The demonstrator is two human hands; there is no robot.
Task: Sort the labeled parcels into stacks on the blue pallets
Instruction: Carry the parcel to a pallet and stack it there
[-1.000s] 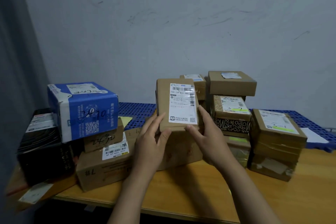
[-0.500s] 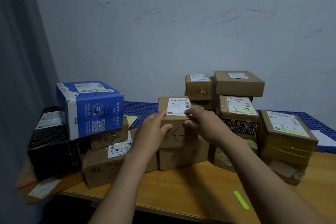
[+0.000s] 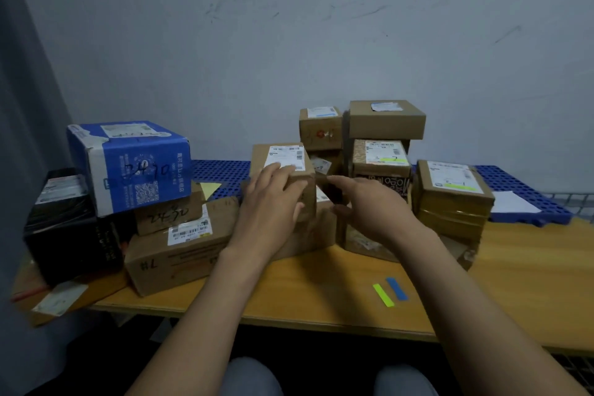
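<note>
A small brown parcel (image 3: 283,154) with a white label on top sits on a larger brown box (image 3: 321,228) in the middle of the row, in front of the blue pallet (image 3: 218,170). My left hand (image 3: 273,206) lies against the parcel's front, its fingertips reaching the top edge by the label. My right hand (image 3: 366,206) hovers just right of the parcel with relaxed fingers pointing left and holds nothing. Labeled parcels stand stacked at the right: a tall stack (image 3: 382,154) and a lower one (image 3: 450,193).
At the left, a blue carton (image 3: 128,164) leans on brown boxes (image 3: 180,247) beside a black box (image 3: 64,225). A yellow strip (image 3: 383,295) and a blue strip (image 3: 397,289) lie on the wooden table (image 3: 530,283). White paper (image 3: 511,202) rests on the pallet's right end.
The parcel went from held up with its label facing me to set down on the box. My right hand has let go and moved right; my left hand stays on it.
</note>
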